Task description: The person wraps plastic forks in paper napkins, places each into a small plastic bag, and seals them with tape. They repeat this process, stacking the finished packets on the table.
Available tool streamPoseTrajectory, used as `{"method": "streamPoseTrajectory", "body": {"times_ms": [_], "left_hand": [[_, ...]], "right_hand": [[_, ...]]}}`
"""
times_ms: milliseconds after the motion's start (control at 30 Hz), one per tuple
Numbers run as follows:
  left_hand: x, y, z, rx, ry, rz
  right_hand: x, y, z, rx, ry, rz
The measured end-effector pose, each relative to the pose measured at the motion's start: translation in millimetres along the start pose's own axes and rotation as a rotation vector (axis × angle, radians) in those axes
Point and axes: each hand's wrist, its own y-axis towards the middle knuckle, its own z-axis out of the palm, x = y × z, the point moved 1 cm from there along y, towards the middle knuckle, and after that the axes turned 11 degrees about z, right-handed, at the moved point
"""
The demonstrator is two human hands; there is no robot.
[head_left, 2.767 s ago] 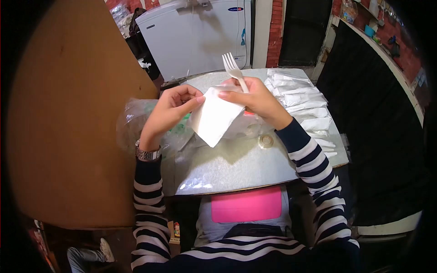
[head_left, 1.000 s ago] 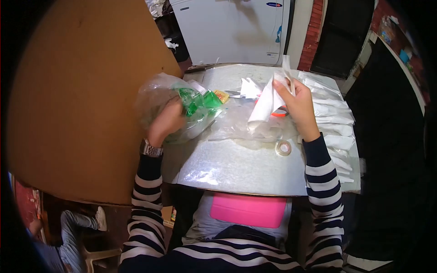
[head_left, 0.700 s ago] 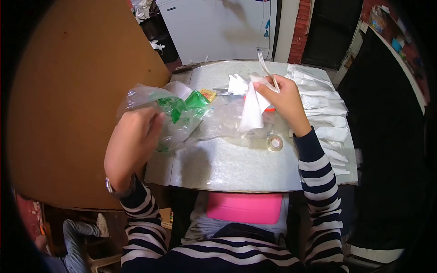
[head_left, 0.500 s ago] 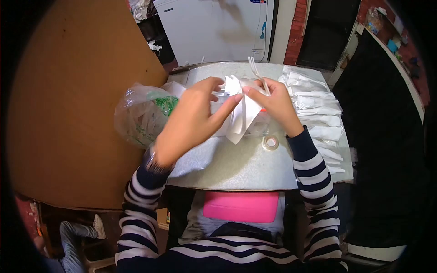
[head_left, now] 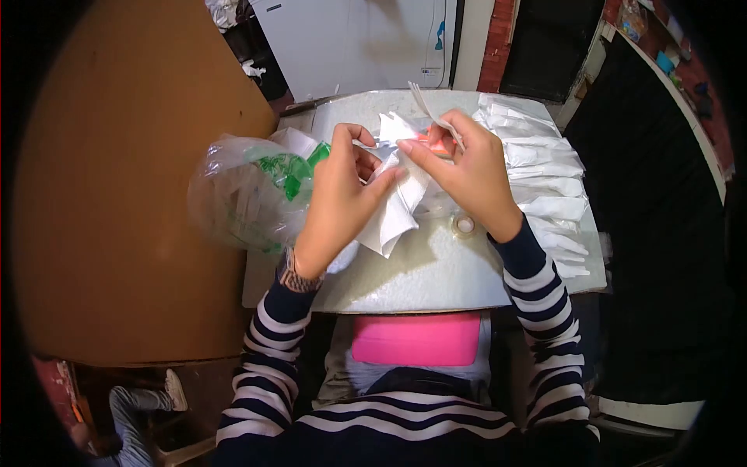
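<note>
My left hand (head_left: 338, 198) and my right hand (head_left: 467, 175) meet over the middle of the silver tabletop (head_left: 420, 272). Between them they pinch a white paper napkin (head_left: 393, 218), whose folded lower end hangs down toward me. My right hand also grips a white plastic fork (head_left: 432, 109), its tines pointing away above my fingers. A clear plastic bag (head_left: 245, 191) with green printing bulges just left of my left wrist.
Several napkin-wrapped cutlery packs (head_left: 545, 187) lie in a row along the table's right side. A roll of clear tape (head_left: 464, 226) sits under my right wrist. A brown board (head_left: 117, 171) stands at left, a white freezer (head_left: 358, 39) behind.
My left hand left the plastic bag and came across to the napkin. Both hands now pinch it together, and the fork has tilted lower in my right hand.
</note>
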Motion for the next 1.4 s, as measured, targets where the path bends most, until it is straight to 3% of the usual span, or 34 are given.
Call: {"method": "streamPoseTrajectory", "body": {"times_ms": [67,100,400,567,667,700,800,900,1000,1100,1200,1300,1400], "left_hand": [[-12,-15,-3,-0.069,0.097,0.087],[-19,-22,-3,-0.086,0.094,0.086],[-33,-78,11,-0.027,0.071,0.059],[-29,-73,-4,0.199,-0.158,-0.044],[-6,-62,-3,0.37,0.05,0.068],[8,-60,1,0.519,0.203,0.238],[35,-58,21,0.568,0.395,0.405],[48,-46,31,0.609,0.471,0.348],[47,-41,25,0.6,0.393,0.345],[8,-46,1,0.243,0.2,0.308],[-55,-67,-22,0.087,-0.155,0.218],[-65,-89,-20,0.308,-0.122,0.244],[-45,-100,-10,0.157,0.037,0.171]], "right_hand": [[18,-14,-5,0.218,-0.047,0.117],[16,-24,3,0.168,0.011,0.037],[7,-70,10,0.263,0.114,0.333],[-12,-85,-3,0.254,0.202,0.506],[-24,-88,-21,0.243,0.253,0.582],[-20,-87,-27,0.241,0.275,0.624],[-17,-84,-33,0.249,0.291,0.643],[-25,-81,-28,0.257,0.271,0.582],[-27,-77,-27,0.272,0.233,0.544],[-23,-77,-25,0.289,0.223,0.532],[-18,-73,-11,0.356,0.23,0.519],[-9,-69,13,0.433,0.282,0.429],[-16,-66,38,0.521,0.271,0.397]]}}
